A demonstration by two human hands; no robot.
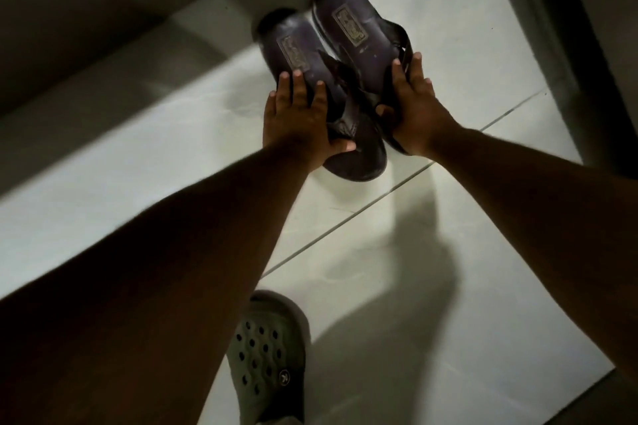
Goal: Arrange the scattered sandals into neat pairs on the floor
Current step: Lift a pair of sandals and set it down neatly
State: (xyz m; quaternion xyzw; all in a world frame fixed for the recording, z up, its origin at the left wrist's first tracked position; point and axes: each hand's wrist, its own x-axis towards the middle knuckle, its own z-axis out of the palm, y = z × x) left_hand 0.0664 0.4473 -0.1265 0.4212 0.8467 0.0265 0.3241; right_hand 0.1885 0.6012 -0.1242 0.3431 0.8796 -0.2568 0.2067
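Two dark purple-brown sandals lie side by side on the white tiled floor, heels pointing away from me. My left hand [303,121] grips the left sandal [297,45] around its strap, thumb pressed on the toe end. My right hand [414,110] holds the right sandal [355,28] at its strap, fingers over the outer edge. The two sandals touch along their inner sides, and the right one sits a little farther from me. Both toe ends are partly hidden by my hands.
A grey-green perforated clog [269,359] is at the bottom centre, close to me. A low step or ledge [138,55] runs along the upper left. A dark door frame [566,28] stands at the right. Tile floor [448,286] stretches between.
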